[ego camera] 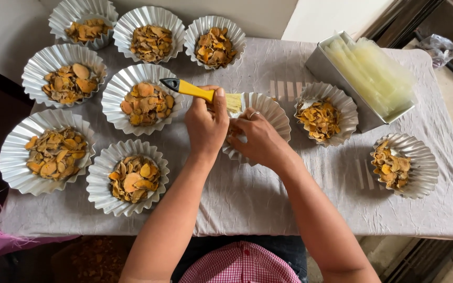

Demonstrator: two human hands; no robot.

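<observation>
From the head camera, the left hand (205, 126) is clamped on a yellow-handled brush (200, 93), its bristles over the rim of a fluted tin (273, 112) at the cloth-covered table's (268, 204) middle. The right hand (258, 139) grips that tin's near edge, fingers curled. Tins of orange slices (145, 102) lie around; a metal box (331, 73) stands beyond.

Soft, even daylight, faint shadows beneath the fluted tins (143, 102), sharp focus, slight wide-angle bending at the edges.

L hand (206, 124) w/ brush (200, 93), R hand (258, 139) on fluted tin (271, 112)
</observation>
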